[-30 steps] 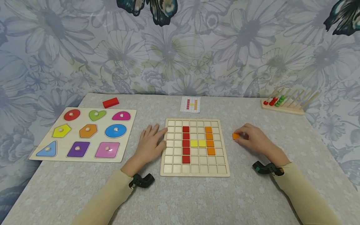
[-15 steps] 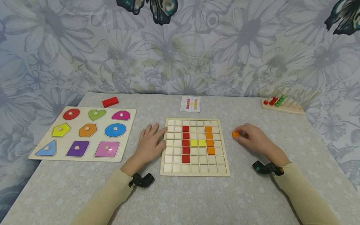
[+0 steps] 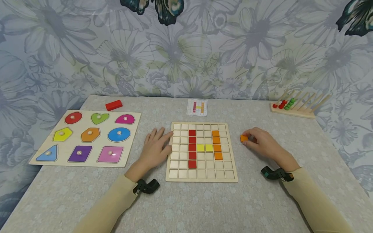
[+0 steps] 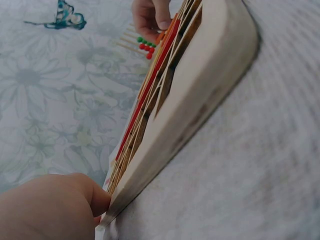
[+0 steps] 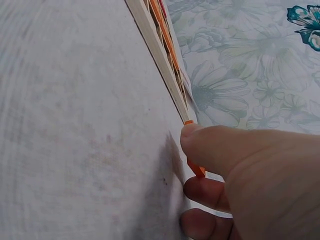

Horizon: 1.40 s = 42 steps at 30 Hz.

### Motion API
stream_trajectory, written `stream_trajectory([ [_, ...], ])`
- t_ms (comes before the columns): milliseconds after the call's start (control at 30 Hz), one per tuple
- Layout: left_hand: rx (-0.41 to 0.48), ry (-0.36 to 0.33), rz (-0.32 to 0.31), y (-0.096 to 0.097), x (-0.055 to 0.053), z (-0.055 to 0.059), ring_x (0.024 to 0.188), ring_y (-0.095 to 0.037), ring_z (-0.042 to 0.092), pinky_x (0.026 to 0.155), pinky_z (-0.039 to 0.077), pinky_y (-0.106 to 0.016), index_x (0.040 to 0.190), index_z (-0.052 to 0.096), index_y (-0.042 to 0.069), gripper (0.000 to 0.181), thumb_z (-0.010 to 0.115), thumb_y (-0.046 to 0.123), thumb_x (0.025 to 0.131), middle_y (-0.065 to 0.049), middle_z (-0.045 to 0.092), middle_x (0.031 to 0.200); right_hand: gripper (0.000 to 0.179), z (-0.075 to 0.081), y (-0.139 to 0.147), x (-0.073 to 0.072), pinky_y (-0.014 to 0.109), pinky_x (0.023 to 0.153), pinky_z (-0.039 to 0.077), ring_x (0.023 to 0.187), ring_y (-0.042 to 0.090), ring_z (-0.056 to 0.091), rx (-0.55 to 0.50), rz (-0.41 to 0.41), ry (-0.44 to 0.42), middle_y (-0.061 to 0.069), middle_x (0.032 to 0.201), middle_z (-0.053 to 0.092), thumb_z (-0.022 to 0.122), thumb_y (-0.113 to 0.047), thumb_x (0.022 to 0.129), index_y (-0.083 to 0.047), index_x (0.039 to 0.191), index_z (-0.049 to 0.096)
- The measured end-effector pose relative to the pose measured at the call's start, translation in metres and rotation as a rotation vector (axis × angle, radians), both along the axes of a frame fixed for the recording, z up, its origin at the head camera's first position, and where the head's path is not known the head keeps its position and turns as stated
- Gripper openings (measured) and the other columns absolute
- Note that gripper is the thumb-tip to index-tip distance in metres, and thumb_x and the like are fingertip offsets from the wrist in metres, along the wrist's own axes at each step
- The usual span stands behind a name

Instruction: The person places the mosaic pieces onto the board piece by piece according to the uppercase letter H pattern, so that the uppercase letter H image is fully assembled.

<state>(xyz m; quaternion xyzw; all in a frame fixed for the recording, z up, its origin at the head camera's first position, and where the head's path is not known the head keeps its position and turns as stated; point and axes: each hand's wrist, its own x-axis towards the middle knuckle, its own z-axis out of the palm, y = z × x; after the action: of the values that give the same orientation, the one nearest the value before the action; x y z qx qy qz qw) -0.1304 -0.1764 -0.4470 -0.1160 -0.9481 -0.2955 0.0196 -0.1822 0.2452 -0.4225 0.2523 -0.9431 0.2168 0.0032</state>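
A wooden grid board (image 3: pixel 201 180) lies in the middle of the table. It carries a column of several red tiles (image 3: pixel 192 148), a column of several orange tiles (image 3: pixel 217 148) and two yellow tiles (image 3: pixel 205 148) between them. My left hand (image 3: pixel 155 147) lies at the board's left side with fingers spread, thumb and index tip touching the rim. To the right of the board, my right hand (image 3: pixel 263 142) pinches a small orange tile (image 3: pixel 243 138) between thumb and fingers. The right wrist view shows this orange tile (image 5: pixel 197 170) partly hidden behind the thumb.
Behind the board lies a card (image 3: pixel 191 107) printed with a coloured grid pattern. A knobbed shape puzzle (image 3: pixel 105 128) sits at the left, with a red block (image 3: pixel 114 105) behind it. At the back right stands a wooden bead counter (image 3: pixel 294 112) with red and green beads.
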Motion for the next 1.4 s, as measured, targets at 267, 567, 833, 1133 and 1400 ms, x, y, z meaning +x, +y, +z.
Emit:
stream_trajectory([
  [267,0.0,0.0,0.0,0.0,0.0,0.0,0.155,-0.053,0.015,0.121,0.009,-0.072,0.151,0.051,0.012,0.056,0.047,0.024,0.097,-0.026,0.031,0.164,0.023,0.002,-0.001,0.0,0.028,0.066,0.045,0.073,0.013,0.052,-0.002,-0.009,-0.009,0.011,0.098,0.069,0.074,-0.012,0.091,-0.002,0.112,0.071],
  [567,-0.004,0.002,0.005,0.0,0.0,-0.001,0.155,-0.053,0.016,0.121,0.009,-0.072,0.151,0.051,0.012,0.057,0.047,0.024,0.096,-0.026,0.031,0.164,0.023,0.006,-0.006,0.005,0.027,0.066,0.046,0.074,0.013,0.053,-0.03,-0.002,0.0,0.012,0.098,0.07,0.074,-0.013,0.091,-0.001,0.111,0.072],
  [833,-0.001,0.007,0.005,0.0,0.0,-0.002,0.155,-0.052,0.016,0.121,0.009,-0.072,0.151,0.052,0.012,0.056,0.047,0.024,0.096,-0.025,0.031,0.164,0.022,0.007,-0.014,0.01,0.024,0.064,0.047,0.072,0.009,0.053,-0.079,0.072,0.052,0.009,0.096,0.071,0.076,-0.011,0.089,-0.002,0.109,0.073],
  [1133,0.001,0.008,0.007,0.0,0.0,-0.002,0.155,-0.052,0.016,0.121,0.009,-0.072,0.151,0.052,0.012,0.057,0.047,0.024,0.096,-0.025,0.031,0.164,0.022,0.01,-0.026,0.017,0.023,0.062,0.046,0.072,0.007,0.051,-0.071,0.101,0.014,0.006,0.097,0.071,0.076,-0.012,0.089,-0.004,0.11,0.073],
  [1400,-0.005,0.011,0.007,0.0,-0.001,-0.003,0.155,-0.052,0.016,0.121,0.01,-0.072,0.151,0.052,0.012,0.056,0.047,0.024,0.096,-0.025,0.031,0.164,0.024,0.01,-0.039,0.024,0.022,0.062,0.044,0.07,0.006,0.049,-0.052,0.14,-0.018,0.002,0.096,0.07,0.076,-0.015,0.089,-0.006,0.111,0.074],
])
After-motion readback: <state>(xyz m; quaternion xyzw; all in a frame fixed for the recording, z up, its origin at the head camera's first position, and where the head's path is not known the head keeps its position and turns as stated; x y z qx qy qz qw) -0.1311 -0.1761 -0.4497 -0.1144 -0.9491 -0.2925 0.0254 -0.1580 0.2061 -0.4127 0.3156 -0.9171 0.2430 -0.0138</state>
